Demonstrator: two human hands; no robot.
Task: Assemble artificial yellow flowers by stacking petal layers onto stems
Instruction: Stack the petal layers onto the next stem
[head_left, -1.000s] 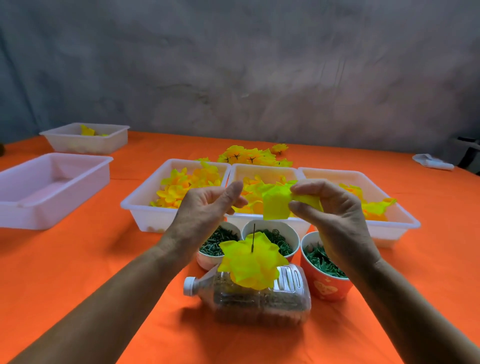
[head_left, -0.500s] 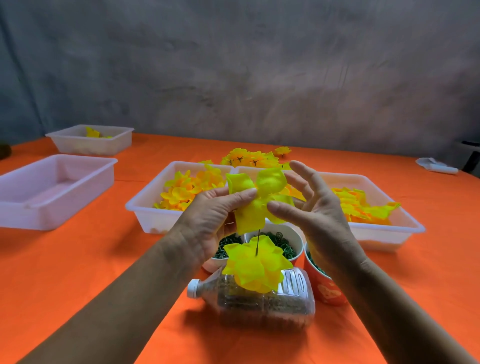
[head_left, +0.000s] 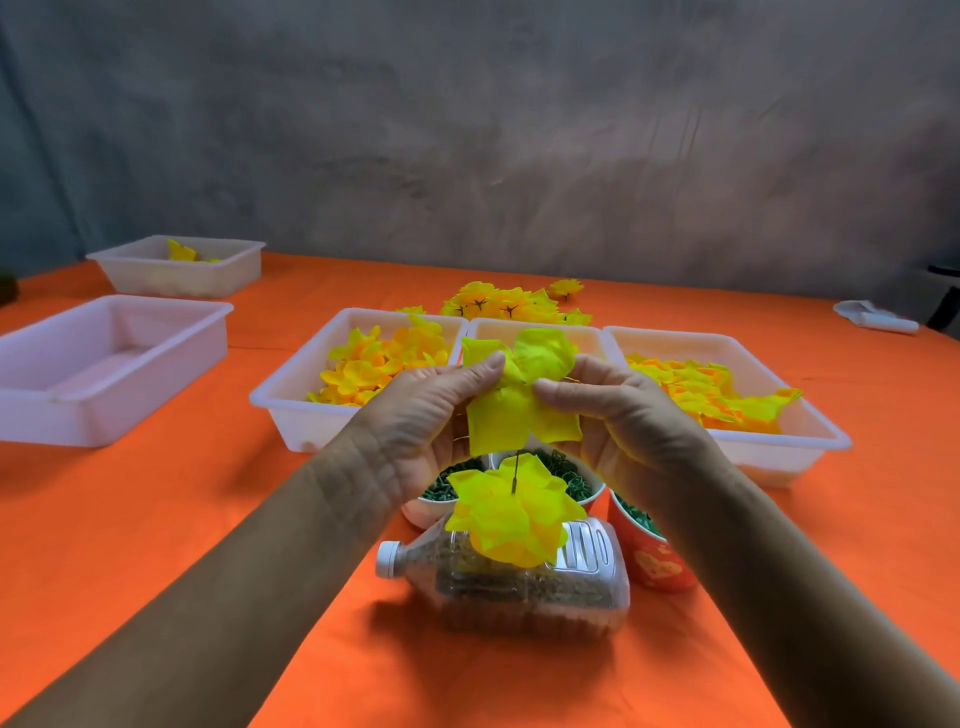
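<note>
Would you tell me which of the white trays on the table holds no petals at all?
The large tray at the far left edge; its inside is bare, while the small tray behind it and the three trays ahead hold yellow petals.

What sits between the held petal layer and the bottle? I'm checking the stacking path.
In the head view, the stem tip and the stacked petals on it lie between the petal layer and the bottle.

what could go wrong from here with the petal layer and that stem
The thin dark wire stem is narrow, so the spread yellow fabric petal layer pinched by the left hand and right hand may miss it. Pushing down could tip the clear plastic bottle lying on its side.
</note>
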